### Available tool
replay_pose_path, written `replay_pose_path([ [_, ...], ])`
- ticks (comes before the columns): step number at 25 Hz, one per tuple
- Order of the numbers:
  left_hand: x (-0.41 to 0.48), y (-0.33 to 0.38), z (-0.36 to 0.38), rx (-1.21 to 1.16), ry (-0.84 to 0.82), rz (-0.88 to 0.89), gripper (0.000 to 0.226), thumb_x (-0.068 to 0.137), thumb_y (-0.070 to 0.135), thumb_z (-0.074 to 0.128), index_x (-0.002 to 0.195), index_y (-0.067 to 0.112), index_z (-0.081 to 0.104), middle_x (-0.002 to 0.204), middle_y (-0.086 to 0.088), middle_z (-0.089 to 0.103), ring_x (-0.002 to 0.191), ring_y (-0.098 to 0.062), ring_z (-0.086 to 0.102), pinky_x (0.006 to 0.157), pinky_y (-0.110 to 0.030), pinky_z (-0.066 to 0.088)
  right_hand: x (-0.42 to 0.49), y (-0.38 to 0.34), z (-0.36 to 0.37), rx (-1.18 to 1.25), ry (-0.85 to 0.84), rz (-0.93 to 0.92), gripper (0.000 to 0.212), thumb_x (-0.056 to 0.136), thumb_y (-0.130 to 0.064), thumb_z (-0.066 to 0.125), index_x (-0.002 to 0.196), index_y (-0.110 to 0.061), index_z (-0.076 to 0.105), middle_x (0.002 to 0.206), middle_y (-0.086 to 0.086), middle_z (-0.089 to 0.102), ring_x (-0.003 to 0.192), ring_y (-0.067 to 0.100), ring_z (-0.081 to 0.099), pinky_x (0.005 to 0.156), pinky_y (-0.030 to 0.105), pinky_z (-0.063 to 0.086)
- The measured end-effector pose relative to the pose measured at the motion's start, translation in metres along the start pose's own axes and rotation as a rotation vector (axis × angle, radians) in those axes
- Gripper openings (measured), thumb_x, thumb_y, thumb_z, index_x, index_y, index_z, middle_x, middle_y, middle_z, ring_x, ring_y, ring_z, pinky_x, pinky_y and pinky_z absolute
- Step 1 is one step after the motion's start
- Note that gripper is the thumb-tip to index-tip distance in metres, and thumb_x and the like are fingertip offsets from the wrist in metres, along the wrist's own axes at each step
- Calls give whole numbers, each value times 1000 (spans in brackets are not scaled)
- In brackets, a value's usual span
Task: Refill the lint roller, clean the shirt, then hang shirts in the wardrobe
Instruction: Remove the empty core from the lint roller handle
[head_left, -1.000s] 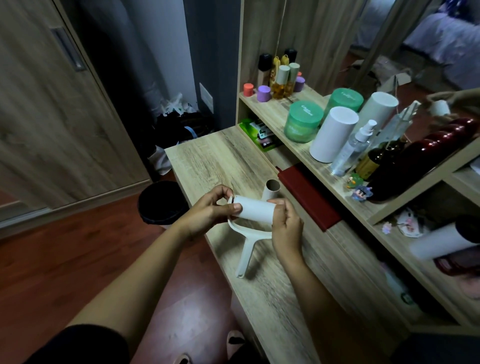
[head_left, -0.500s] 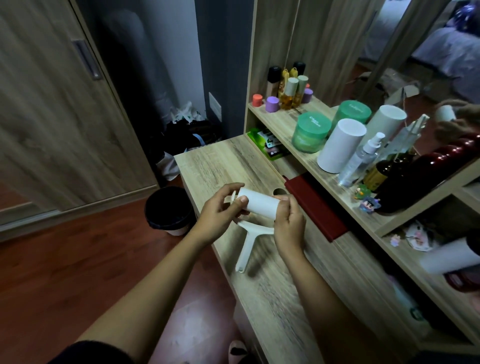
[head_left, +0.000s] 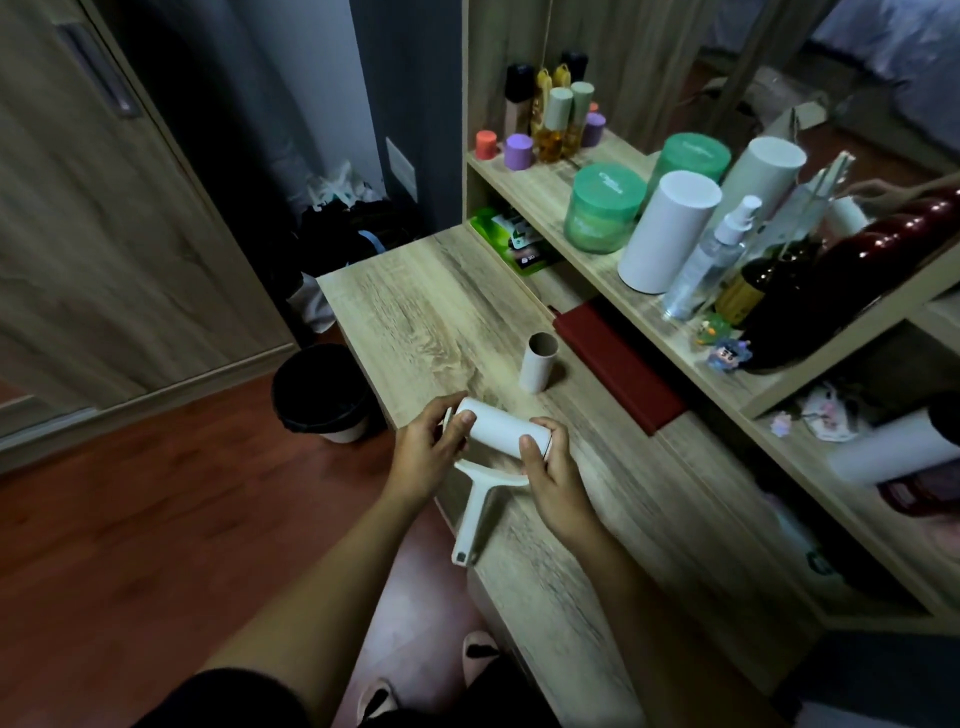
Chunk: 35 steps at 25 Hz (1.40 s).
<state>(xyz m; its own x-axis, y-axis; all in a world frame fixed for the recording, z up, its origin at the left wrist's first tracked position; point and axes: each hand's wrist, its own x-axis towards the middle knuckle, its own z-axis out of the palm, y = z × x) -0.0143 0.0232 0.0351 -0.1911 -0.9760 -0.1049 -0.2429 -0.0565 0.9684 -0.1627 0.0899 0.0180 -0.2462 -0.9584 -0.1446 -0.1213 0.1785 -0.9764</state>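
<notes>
White refill roll (head_left: 501, 426) is sitting in the lint roller (head_left: 475, 519) over the worktop's (head_left: 415, 312) near edge. The left hand (head_left: 423, 457) is pinching one end and the right hand (head_left: 553, 467) is curling round the other, both grips closed on it. An empty cardboard core (head_left: 540, 361) is standing upright just beyond, apart.

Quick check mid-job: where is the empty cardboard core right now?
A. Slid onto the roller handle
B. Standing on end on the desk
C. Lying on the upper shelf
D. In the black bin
B: the core stands on end on the desk, open top showing, just left of the red case.
</notes>
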Motion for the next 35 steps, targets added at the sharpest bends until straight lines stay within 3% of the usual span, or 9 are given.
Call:
replay_pose_path([
  [3, 0, -11, 11, 68, 6, -27, 18, 90, 25, 59, 107, 19, 61, 57, 3, 56, 47, 1, 52, 54, -13, 43, -2, 21, -1, -52, 28, 2, 21, 96, -26, 44, 114, -18, 38, 108, 3, 55, 94, 11, 57, 74, 12, 46],
  [6, 0, -13, 20, 49, 55, -18, 11, 88, 23, 63, 95, 17, 59, 55, 4, 54, 45, 1, 49, 50, -11, 41, 0, 30, -2, -72, 77, 20, 18, 96, -24, 44, 112, -18, 38, 104, 4, 56, 88, 3, 57, 68, 5, 42],
  [12, 6, -18, 21, 76, 93, -80, 18, 85, 28, 66, 87, 18, 51, 58, 3, 58, 43, -1, 51, 46, -14, 42, 7, 41, 4, -55, 72, 39, 33, 90, -36, 42, 115, -14, 40, 105, 6, 55, 88, 8, 56, 67, 5, 43],
  [16, 12, -14, 22, 51, 66, -117, 32, 86, 29, 65, 94, 13, 38, 70, -1, 61, 42, -10, 57, 45, -20, 44, 8, 45, 4, -50, 50, 59, 35, 93, -34, 42, 119, -12, 40, 102, 2, 56, 86, 9, 57, 68, 9, 45],
  [19, 15, -8, 21, 127, -39, -143, 27, 89, 34, 57, 113, 27, 45, 79, 1, 65, 47, -13, 62, 48, -18, 48, 9, 43, -4, -52, 15, 65, 27, 96, -24, 43, 119, -9, 40, 93, -7, 55, 81, 0, 56, 67, 10, 44],
  [22, 18, -5, 23, 178, -177, -203, 32, 90, 42, 54, 121, 37, 50, 84, 1, 68, 53, -15, 66, 54, -17, 50, 11, 41, -14, -58, -59, 68, 25, 96, -27, 41, 118, -14, 40, 92, -9, 56, 77, -3, 56, 67, 15, 45],
  [28, 17, -22, 33, -150, -175, -322, 11, 88, 31, 61, 97, 24, 61, 84, -10, 63, 54, -18, 60, 61, -29, 53, 16, 34, -31, -81, -199, 143, 26, 97, -33, 38, 121, -24, 34, 112, -1, 50, 98, 14, 54, 86, 31, 45],
  [32, 13, -18, 46, -323, -52, -325, 14, 91, 21, 58, 101, 12, 57, 81, -5, 55, 51, -13, 53, 55, -25, 50, 16, 25, -18, 92, 22, 160, 35, 84, -34, 33, 118, -32, 35, 101, -11, 50, 81, 6, 54, 76, 26, 45],
  [35, 10, -12, 56, -495, 30, -389, 6, 92, 17, 55, 97, 15, 54, 84, -7, 54, 52, -13, 52, 48, -20, 49, 19, 22, -12, 136, 113, 145, 39, 98, -30, 34, 137, -28, 33, 105, -22, 51, 81, -6, 58, 74, 16, 45],
])
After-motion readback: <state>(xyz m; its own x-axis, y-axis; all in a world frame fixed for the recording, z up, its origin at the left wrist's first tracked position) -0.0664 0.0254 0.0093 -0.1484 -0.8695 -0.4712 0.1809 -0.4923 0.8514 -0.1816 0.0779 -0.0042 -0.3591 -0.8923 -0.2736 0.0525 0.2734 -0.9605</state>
